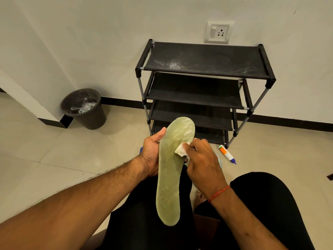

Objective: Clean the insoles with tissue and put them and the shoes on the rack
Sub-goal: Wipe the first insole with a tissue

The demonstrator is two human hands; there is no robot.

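Wiping step: left hand (153,152) grip holds insole (169,179) at 9 o'clock, right hand (203,159) grip pinches tissue (181,150) at 3 o'clock; advise firm, overlapping strokes heel to toe.

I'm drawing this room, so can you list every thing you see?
insole: one, pale green, held between the hands
tissue: one, white, pressed on the insole
shoe rack: one, black, against the wall
bin: one, dark, on the floor left of the rack
tube: one, white, orange label, blue cap, on the floor beside the rack
wall socket: one, white, above the rack
left hand: grips the insole's edge
right hand: pinches the tissue
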